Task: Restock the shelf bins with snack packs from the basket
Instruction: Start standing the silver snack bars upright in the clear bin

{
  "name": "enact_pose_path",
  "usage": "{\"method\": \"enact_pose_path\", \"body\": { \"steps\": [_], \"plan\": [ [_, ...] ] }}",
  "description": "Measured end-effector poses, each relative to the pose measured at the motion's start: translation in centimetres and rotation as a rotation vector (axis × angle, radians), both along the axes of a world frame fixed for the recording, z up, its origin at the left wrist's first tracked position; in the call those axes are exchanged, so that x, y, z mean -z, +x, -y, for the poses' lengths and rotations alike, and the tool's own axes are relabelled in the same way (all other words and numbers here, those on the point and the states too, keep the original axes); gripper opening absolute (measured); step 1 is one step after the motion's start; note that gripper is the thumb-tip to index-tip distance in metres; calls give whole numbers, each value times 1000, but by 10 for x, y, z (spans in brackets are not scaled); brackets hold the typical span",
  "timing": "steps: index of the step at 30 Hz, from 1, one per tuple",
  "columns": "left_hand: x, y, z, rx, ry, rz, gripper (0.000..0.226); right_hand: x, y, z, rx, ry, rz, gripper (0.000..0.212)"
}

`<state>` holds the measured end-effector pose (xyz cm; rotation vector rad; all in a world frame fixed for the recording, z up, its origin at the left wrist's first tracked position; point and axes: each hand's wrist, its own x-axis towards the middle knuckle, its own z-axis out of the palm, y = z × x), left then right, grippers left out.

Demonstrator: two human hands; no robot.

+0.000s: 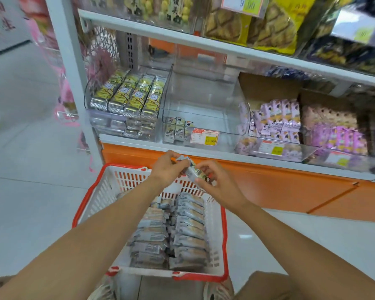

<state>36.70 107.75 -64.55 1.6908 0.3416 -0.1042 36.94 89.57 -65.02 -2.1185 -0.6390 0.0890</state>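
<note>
Both hands above basket (225, 230) far edge. Left hand (167, 167) fingers curled on snack pack (194, 173) upper end, right hand (219, 187) fingers pinching its lower end. Spare packs (188, 230) fill basket. Middle bin (204, 100): few binned packs (178, 129), front-left corner.

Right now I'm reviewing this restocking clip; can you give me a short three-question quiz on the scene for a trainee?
1. True or false: the middle clear bin is filled to the top.
2. The left hand and right hand are above the basket. What do they grip? A a price tag; B a snack pack; C nothing.
3. Fill in: the basket's rim is ____.
Key: 1 false; 2 B; 3 red.
</note>
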Motion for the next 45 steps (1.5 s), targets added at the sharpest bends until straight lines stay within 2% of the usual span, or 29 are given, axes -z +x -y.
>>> {"method": "enact_pose_path", "body": {
  "steps": [2,6,9,12,14,19,24,26,31,35,40,45],
  "plan": [
    [-8,-1,0,18,102,83,24,-10,3,0,0,4,30,26],
    [-20,-1,-10,-24,635,436,33,-43,18,-1,52,34,108,27],
    [-23,8,-22,-52,921,623,37,-68,40,-4,142,27,157,25],
    [-15,21,-37,-11,1117,695,48,-85,69,-7,228,-20,195,21],
    [-6,30,-47,61,1237,660,54,-89,91,-11,282,-73,193,20],
    [19,43,-67,121,1433,692,77,-87,141,-34,377,-234,141,22],
    [37,52,-76,88,1492,792,87,-69,180,-54,364,-437,27,17],
    [41,56,-78,87,1508,812,86,-60,191,-59,330,-534,-30,9],
    [47,61,-77,64,1505,852,78,-50,201,-61,278,-651,-107,15],
    [48,62,-75,68,1496,848,80,-50,201,-59,213,-671,-177,17],
    [45,59,-76,75,1487,842,80,-54,195,-59,193,-661,-152,17],
    [40,55,-75,88,1501,817,80,-67,183,-53,227,-485,-182,9]
  ]
}}
